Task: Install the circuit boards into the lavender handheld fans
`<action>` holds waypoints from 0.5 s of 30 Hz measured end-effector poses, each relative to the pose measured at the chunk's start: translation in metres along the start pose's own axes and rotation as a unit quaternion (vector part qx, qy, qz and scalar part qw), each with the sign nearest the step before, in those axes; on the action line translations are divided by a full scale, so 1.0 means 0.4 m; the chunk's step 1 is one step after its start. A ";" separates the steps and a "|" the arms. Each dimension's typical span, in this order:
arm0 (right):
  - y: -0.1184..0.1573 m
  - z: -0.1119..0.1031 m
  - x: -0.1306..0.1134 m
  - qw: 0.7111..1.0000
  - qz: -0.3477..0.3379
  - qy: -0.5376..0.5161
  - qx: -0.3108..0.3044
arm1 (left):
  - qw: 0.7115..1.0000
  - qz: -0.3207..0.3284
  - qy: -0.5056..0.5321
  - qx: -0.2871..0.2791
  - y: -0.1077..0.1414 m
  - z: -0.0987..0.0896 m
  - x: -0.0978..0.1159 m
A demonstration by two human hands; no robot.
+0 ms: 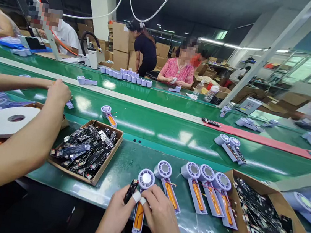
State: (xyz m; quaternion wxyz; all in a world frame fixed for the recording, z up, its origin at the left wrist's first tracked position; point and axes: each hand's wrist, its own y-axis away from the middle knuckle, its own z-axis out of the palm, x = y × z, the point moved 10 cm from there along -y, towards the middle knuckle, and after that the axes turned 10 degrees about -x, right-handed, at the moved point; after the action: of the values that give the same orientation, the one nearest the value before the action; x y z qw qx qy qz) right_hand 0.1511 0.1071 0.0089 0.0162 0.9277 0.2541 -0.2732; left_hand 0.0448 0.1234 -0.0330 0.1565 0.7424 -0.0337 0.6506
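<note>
My left hand (113, 218) pinches a small black circuit board (131, 191), and one of its fingers is wrapped in white tape. My right hand (161, 225) grips a lilac handheld fan body (138, 216) with an orange strip, lying upright in the picture on the green conveyor belt (124, 170). The fan's round head (146, 179) sits just beyond my fingers, and the board is touching or very near the fan's neck. Several similar fan bodies (197, 188) lie in a row to my right. A cardboard tray of black boards (274, 198) sits beyond them.
A co-worker's arms and hand (59, 92) reach in from the left, beside a tray of black boards (100, 178) and a white tape roll (7, 120). Fans lie on a farther belt (143, 120). Other people sit beyond it, with cardboard boxes (121, 46) behind them.
</note>
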 end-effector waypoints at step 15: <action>-0.025 -0.018 -0.046 0.992 -0.062 0.098 0.041 | 0.980 -0.029 -0.177 0.085 0.061 -0.054 -0.053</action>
State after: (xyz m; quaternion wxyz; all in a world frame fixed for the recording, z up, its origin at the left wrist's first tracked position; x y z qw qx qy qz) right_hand 0.1366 0.1085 0.0255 -0.0641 0.9324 0.2997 -0.1914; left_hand 0.0146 0.1031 -0.0469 0.1030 0.8571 0.0165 0.5046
